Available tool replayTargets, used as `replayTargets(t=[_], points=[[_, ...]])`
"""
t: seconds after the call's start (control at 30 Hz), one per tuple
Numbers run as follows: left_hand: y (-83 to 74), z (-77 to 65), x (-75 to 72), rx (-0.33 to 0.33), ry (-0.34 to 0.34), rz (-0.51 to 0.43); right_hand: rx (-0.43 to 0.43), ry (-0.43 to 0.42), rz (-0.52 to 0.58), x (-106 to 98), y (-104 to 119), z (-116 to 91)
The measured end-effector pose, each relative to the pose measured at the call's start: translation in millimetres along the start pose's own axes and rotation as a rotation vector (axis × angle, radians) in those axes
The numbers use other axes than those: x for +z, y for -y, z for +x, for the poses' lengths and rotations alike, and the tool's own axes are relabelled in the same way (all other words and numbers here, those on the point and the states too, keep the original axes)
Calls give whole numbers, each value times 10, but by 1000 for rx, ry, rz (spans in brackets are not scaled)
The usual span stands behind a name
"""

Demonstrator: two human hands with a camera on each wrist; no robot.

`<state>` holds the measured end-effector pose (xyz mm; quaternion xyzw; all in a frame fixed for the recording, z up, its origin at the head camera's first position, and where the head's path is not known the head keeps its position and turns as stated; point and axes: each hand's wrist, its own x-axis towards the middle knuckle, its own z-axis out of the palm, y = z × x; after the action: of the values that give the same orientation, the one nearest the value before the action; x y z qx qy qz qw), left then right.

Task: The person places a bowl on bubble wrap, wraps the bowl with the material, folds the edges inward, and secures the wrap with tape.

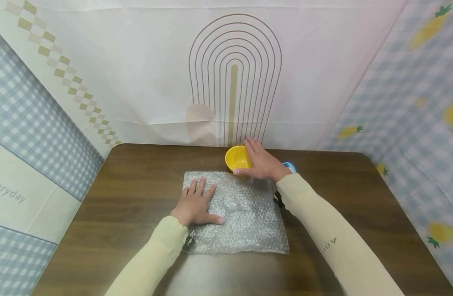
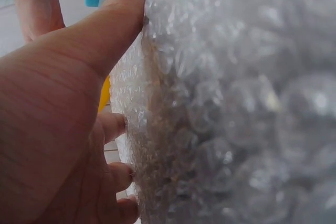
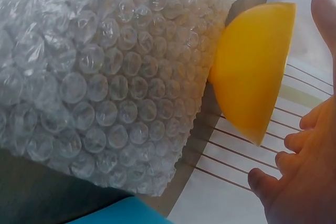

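A sheet of clear bubble wrap [image 1: 244, 224] lies flat on the brown wooden table. My left hand [image 1: 196, 205] rests on its left part with the fingers spread; in the left wrist view the thumb and fingertips touch the bubbles [image 2: 226, 103]. Behind the wrap's far edge stands a small yellow bowl [image 1: 234, 158]. At the bowl's right side is my right hand [image 1: 262, 162], its fingers stretched out and partly covering the bowl. The right wrist view shows a gap between these fingers [image 3: 291, 171] and the yellow bowl [image 3: 254, 72].
A blue object [image 1: 290, 167], mostly hidden behind my right wrist, sits on the table [image 1: 333, 176]; its kind cannot be told. A white cloth with printed arches [image 1: 315, 82] hangs along the table's far edge. Checked cloths hang at both sides.
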<state>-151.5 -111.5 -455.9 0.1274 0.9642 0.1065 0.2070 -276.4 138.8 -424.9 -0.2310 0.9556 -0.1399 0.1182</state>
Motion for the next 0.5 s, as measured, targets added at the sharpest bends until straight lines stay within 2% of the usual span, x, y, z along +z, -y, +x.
replayTargets(t=[0.2, 0.5], points=[[1, 11, 4, -3, -2, 7, -1, 15, -13, 25, 2, 45], [-4, 5, 10, -6, -6, 3, 27, 26, 30, 55, 35, 83]])
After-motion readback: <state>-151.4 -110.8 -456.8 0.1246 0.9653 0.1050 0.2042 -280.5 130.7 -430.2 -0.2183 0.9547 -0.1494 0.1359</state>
